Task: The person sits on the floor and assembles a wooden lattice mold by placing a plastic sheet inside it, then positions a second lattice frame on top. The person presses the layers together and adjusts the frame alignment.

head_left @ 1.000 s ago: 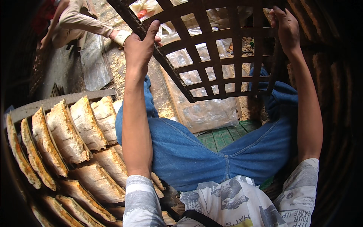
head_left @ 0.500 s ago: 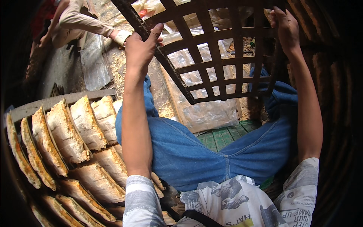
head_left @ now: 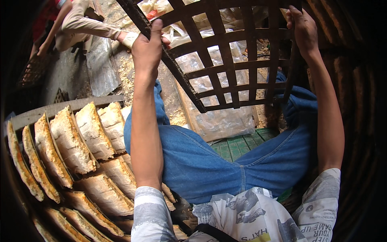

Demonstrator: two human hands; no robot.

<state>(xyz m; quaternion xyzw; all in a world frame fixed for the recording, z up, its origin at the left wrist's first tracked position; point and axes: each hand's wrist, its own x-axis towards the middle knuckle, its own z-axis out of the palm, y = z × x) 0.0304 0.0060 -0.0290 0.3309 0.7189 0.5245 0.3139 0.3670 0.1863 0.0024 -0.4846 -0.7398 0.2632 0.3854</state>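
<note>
A dark lattice rack [head_left: 230, 68] of flat crossed strips is held up in front of me, tilted, its top cut off by the upper edge of the view. My left hand [head_left: 147, 50] is closed round its left side bar, thumb lying along the bar. On the opposite side, my right hand [head_left: 303, 30] grips the rack's right edge, fingers curled over it. Through the openings shows a flat board wrapped in clear plastic [head_left: 225, 123] on the floor between my legs. Nothing lies on the lattice in the part that shows.
Rows of curved pale slabs with orange-brown edges [head_left: 72, 141] stand on racks at my left. More dark racks [head_left: 338, 80] rise on my right. Another person's leg [head_left: 90, 23] and arm show at the upper left. Crumbs [head_left: 125, 74] litter the floor near a plastic sheet [head_left: 100, 68].
The lattice rack has shifted slightly left and turned a little, with both hands still on it. My left hand has moved a bit left. The other person's arm has moved at the upper left.
</note>
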